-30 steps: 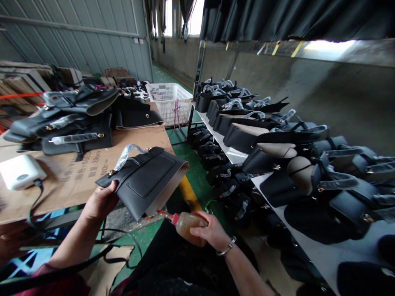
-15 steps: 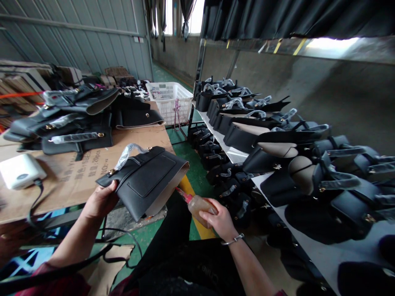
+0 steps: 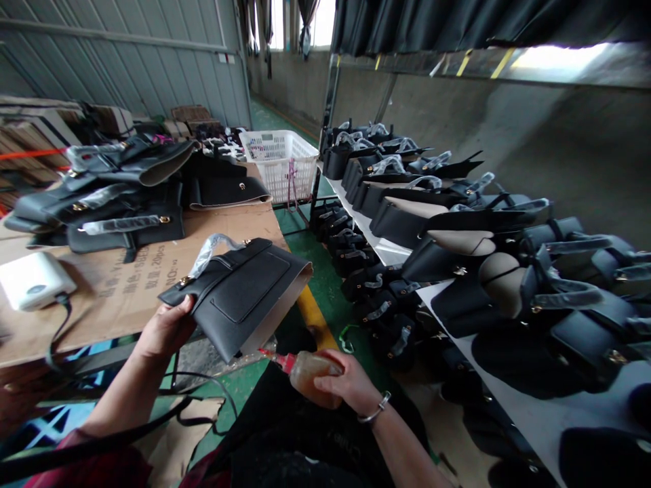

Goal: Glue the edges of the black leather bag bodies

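My left hand (image 3: 170, 329) is closed on the upper left corner of a black handbag panel (image 3: 254, 288), thumb on top. The piece is held tilted, with a plastic-wrapped handle (image 3: 207, 254) at its top and an open, beige-lined edge facing right and down. My right hand (image 3: 346, 383) is wrapped around a squeeze bottle (image 3: 312, 379) of brownish liquid, with a red nozzle pointing left. The nozzle tip is close to the lower corner of the lined edge; whether it touches I cannot tell.
A cardboard-covered table (image 3: 127, 291) on the left bears a pile of black bags (image 3: 127, 196) and a white device (image 3: 35, 279) with a cable. Rows of black bags (image 3: 458, 271) fill the rack at right. A white plastic basket (image 3: 282, 163) stands beyond the table.
My right hand has moved left and down with the bottle, bringing its nozzle from the middle of the lined edge to the lower corner. The left hand and bag have hardly moved.
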Demonstrator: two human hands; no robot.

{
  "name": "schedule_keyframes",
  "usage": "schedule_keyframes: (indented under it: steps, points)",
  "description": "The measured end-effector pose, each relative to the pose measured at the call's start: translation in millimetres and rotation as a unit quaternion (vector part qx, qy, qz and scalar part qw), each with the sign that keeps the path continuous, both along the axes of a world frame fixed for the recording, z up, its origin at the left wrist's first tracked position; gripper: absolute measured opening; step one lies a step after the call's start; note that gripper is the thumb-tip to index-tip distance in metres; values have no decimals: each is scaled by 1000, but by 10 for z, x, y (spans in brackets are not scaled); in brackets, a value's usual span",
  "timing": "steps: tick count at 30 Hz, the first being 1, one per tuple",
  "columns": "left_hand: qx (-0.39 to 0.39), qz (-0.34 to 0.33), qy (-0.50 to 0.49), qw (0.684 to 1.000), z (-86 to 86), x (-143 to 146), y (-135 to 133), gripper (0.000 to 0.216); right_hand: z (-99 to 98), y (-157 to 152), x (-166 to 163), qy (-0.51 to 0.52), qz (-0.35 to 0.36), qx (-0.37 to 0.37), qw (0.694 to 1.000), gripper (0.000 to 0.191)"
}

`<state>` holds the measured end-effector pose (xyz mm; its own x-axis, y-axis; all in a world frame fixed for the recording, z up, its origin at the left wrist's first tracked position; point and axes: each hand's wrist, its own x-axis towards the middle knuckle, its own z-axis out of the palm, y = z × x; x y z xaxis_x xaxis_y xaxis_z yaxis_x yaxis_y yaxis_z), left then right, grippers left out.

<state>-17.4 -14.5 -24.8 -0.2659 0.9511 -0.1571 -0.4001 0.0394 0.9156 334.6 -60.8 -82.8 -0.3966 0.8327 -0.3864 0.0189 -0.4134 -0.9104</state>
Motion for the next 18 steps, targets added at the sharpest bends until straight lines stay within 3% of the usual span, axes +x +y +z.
schedule_keyframes:
  steps: [8, 18]
  points:
    - [5, -7, 33, 999, 23, 53, -25, 44, -52, 2, 35, -21, -34, -4, 999, 48]
    - [5, 4, 21, 1000, -16, 34, -43, 53, -42, -167, -136, 79, -27, -106, 991, 59]
